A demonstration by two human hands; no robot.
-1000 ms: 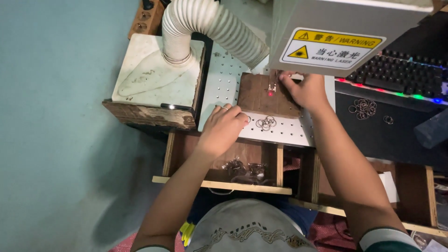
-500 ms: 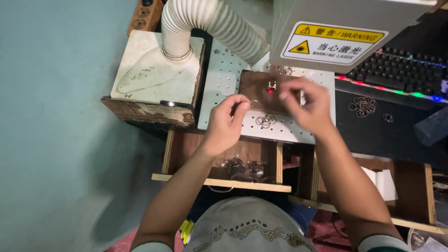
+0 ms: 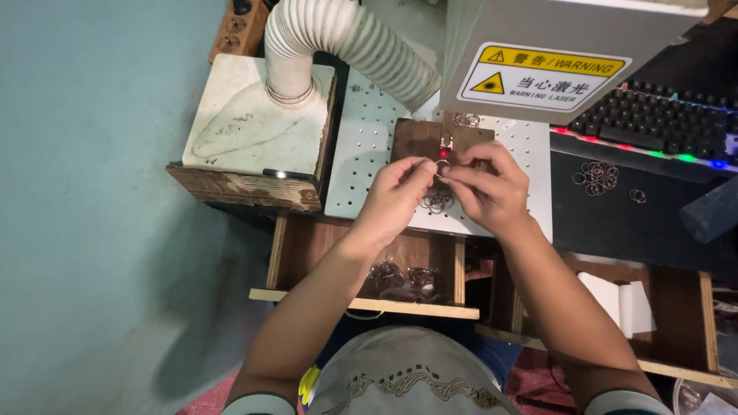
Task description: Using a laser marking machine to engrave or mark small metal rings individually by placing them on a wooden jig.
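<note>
My left hand (image 3: 396, 196) and my right hand (image 3: 488, 188) meet over a brown wooden block (image 3: 419, 142) on a perforated white plate (image 3: 361, 154). Between the fingertips of both hands is a small metal ring (image 3: 443, 167). A red light dot (image 3: 443, 154) glows on a small metal fixture just above the ring. A little heap of rings (image 3: 436, 202) lies on the plate under my hands. The grey machine head (image 3: 553, 58) with a yellow warning label hangs above.
A white ribbed hose (image 3: 354, 42) runs to a white box (image 3: 257, 127) at the left. More rings (image 3: 600, 177) lie on the dark mat at the right, near a backlit keyboard (image 3: 661, 123). A wooden drawer (image 3: 400, 280) below holds metal parts.
My right hand left the fixture on the block and drew back. My left hand picked up a ring from the plate, and both hands came together on it.
</note>
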